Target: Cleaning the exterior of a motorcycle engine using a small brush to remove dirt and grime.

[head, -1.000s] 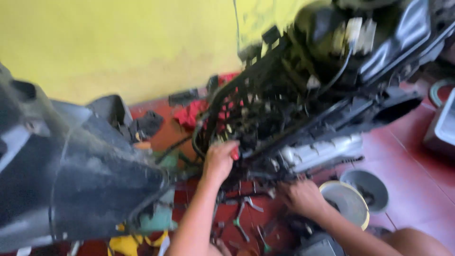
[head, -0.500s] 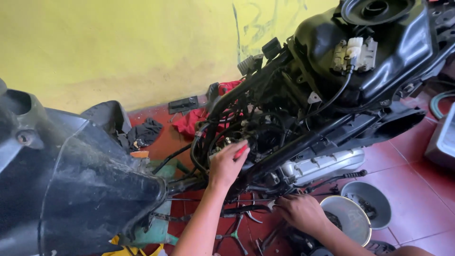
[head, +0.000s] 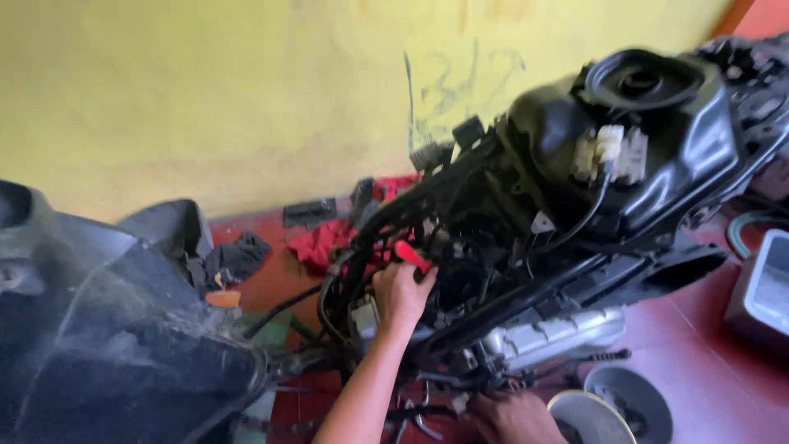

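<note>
A stripped scooter frame [head: 526, 288] stands in front of me, with a black fuel tank [head: 641, 140] on top and a silver engine case [head: 559, 333] below. My left hand [head: 400, 293] reaches into the tangle of black cables in the frame and grips a red-handled tool [head: 411, 255]. My right hand [head: 514, 415] is low at the bottom edge, resting on the floor among hand tools under the engine; whether it holds anything cannot be seen.
A large black body panel [head: 107, 345] fills the lower left. A red rag [head: 329, 242] and dark parts lie by the yellow wall [head: 246, 90]. Two round bowls [head: 629, 403] sit on the red tiled floor at right, with a grey box [head: 760, 288] at the far right.
The view has tilted down and shifted left. My left hand stays in the frame's cables with the red tool; my right hand has dropped lower, toward the bottom edge.
</note>
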